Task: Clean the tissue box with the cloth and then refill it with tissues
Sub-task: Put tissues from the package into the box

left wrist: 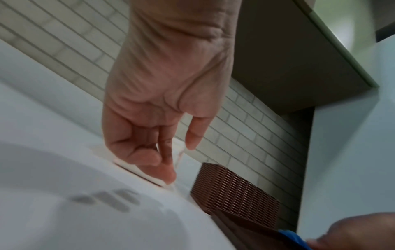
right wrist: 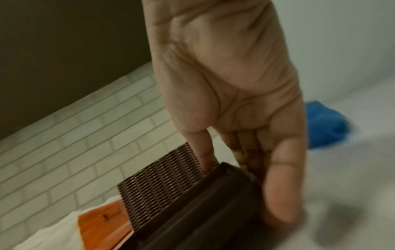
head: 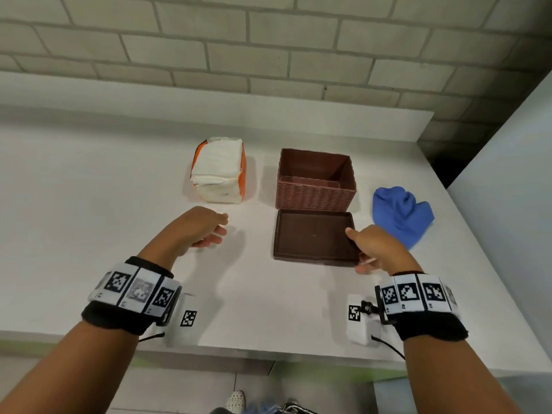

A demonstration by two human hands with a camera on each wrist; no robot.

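An open brown woven tissue box (head: 316, 186) stands on the white table (head: 89, 189). Its dark brown lid (head: 310, 237) lies upturned just in front of it. My right hand (head: 358, 249) pinches the lid's right edge, thumb on the rim and fingers along the outer side; the right wrist view shows that grip (right wrist: 245, 160) on the lid (right wrist: 192, 219). A tissue pack (head: 218, 171), white with orange wrapping, sits left of the box. A crumpled blue cloth (head: 400, 213) lies to the right. My left hand (head: 219, 231) hovers before the pack, fingers loosely curled and holding nothing.
A pale brick wall (head: 268, 40) runs behind a raised ledge at the table's back. A white panel (head: 507, 174) closes the right side beyond the cloth. The table's front edge lies just below my wrists.
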